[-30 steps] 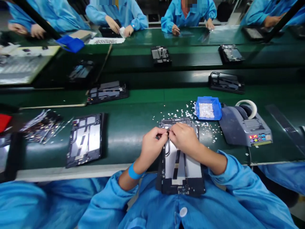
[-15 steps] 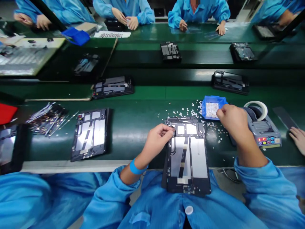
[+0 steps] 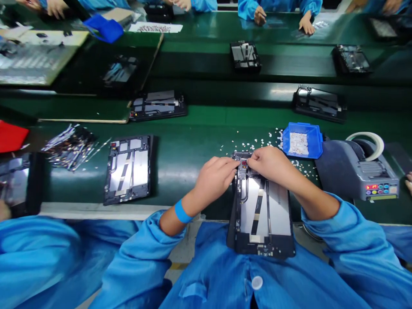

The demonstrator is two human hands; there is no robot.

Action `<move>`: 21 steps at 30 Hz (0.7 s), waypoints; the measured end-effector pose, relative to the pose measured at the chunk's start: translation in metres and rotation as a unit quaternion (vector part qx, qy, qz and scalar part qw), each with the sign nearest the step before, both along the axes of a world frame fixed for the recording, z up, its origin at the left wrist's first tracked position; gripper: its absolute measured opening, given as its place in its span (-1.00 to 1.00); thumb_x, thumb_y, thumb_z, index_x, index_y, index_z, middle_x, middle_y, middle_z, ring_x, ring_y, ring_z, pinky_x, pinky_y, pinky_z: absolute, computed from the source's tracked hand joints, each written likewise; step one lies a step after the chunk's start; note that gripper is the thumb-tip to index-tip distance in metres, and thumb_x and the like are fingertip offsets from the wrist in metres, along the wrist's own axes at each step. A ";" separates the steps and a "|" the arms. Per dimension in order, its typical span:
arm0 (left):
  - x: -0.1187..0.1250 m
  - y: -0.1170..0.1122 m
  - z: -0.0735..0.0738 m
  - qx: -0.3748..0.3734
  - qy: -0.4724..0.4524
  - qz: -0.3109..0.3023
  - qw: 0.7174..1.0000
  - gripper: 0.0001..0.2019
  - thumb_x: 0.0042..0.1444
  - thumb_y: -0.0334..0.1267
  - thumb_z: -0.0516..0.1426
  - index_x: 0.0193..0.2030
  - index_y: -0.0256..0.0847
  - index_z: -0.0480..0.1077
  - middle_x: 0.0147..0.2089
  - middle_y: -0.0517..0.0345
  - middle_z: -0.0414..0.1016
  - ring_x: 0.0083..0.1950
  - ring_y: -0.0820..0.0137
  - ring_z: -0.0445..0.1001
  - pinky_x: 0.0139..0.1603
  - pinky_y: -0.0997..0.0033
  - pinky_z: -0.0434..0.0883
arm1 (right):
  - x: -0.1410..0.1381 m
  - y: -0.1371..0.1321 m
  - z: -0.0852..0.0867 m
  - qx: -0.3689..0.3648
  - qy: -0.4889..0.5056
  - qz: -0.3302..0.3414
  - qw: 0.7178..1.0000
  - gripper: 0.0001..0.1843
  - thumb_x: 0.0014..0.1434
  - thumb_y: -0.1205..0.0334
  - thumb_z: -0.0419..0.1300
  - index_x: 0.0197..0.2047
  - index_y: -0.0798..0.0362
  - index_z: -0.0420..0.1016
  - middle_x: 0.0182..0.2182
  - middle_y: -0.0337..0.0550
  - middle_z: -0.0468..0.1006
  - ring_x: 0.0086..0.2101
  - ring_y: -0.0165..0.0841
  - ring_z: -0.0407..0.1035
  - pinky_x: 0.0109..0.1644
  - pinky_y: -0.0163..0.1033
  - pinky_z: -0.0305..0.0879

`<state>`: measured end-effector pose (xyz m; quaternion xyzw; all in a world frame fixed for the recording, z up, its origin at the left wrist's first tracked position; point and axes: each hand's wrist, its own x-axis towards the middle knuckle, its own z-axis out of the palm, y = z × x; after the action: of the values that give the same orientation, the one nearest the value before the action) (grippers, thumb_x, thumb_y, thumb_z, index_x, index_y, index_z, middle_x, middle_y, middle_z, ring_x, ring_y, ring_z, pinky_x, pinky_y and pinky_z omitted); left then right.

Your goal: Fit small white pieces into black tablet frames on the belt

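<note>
An opened tablet [image 3: 278, 210], its silver battery cells and dark ribbon cable showing, lies stacked on another dark slab at the table's front edge, overhanging toward my lap. My left hand [image 3: 216, 175] is closed at the tablet's upper left corner, thumb and fingers together. Over the upper part of the same tablet, my right hand [image 3: 272, 164] is pinched near a small red component [image 3: 243, 162]. Whatever sits between the fingertips of either hand is too small or hidden to make out. The right hand covers part of the tablet's top.
A blue bin [image 3: 317, 140] holds small white pieces, with more scattered beside it. Right of it stands a grey tape dispenser [image 3: 363, 171]. On the left lie another opened tablet [image 3: 128, 169] and a pile of thin strips [image 3: 72, 148]. Co-workers' hands [image 3: 307, 23] show across the table.
My right hand has moved left from the blue bin to the tablet's top. My left hand stays at the upper left corner. The whole view has shifted slightly.
</note>
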<state>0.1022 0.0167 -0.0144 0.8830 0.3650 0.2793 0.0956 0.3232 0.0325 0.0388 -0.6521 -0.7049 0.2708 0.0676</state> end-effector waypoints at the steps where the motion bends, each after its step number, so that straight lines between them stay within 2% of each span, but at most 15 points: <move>1: 0.001 0.000 0.000 0.010 0.008 -0.007 1.000 -0.74 0.44 -0.33 0.10 0.14 -0.22 0.56 0.04 -0.03 0.68 -0.01 0.24 0.61 0.03 0.18 0.50 | 0.000 0.000 -0.001 0.005 -0.006 -0.001 1.000 -0.73 0.22 0.25 0.19 -0.50 0.05 0.56 -0.55 -0.21 0.53 -0.49 -0.39 0.31 -0.36 -0.22 0.00; 5: 0.001 0.002 0.001 0.032 0.033 -0.019 0.999 -0.72 0.46 -0.33 0.08 0.16 -0.25 0.56 0.05 -0.04 0.68 -0.04 0.23 0.57 0.00 0.19 0.49 | -0.002 0.000 -0.003 0.008 -0.027 0.004 1.000 -0.71 0.21 0.23 0.18 -0.54 0.04 0.52 -0.59 -0.21 0.47 -0.52 -0.39 0.26 -0.38 -0.22 -0.03; 12: 0.002 0.006 0.005 0.044 0.139 -0.022 0.989 -0.65 0.45 -0.33 0.06 0.25 -0.10 0.53 0.06 -0.03 0.64 -0.13 0.22 0.47 -0.15 0.22 0.38 | 0.001 0.003 -0.004 0.015 -0.017 0.019 1.000 -0.71 0.22 0.21 0.20 -0.53 0.03 0.51 -0.57 -0.21 0.49 -0.51 -0.39 0.26 -0.39 -0.23 -0.03; 18: 0.004 0.021 0.020 -0.030 0.158 -0.075 0.984 -0.66 0.44 -0.33 0.04 0.19 -0.10 0.56 -0.01 -0.03 0.58 -0.12 0.24 0.41 -0.12 0.26 0.35 | 0.007 -0.005 -0.007 0.042 0.009 0.046 0.998 -0.73 0.33 0.22 0.17 -0.39 0.04 0.59 -0.47 -0.18 0.59 -0.43 -0.35 0.36 -0.31 -0.24 0.07; 21: 0.001 0.027 0.022 -0.034 0.173 -0.099 0.979 -0.66 0.45 -0.34 0.02 0.15 -0.13 0.58 -0.03 -0.06 0.58 -0.12 0.22 0.40 -0.13 0.24 0.34 | 0.014 -0.016 -0.016 0.097 0.014 0.068 0.993 -0.77 0.39 0.23 0.15 -0.20 0.07 0.64 -0.33 -0.11 0.62 -0.34 -0.31 0.39 -0.23 -0.23 0.15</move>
<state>0.1036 0.0435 0.0072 0.9458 0.2964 0.0990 0.0883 0.3372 0.0160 0.0226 -0.5892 -0.7693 0.2146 0.1221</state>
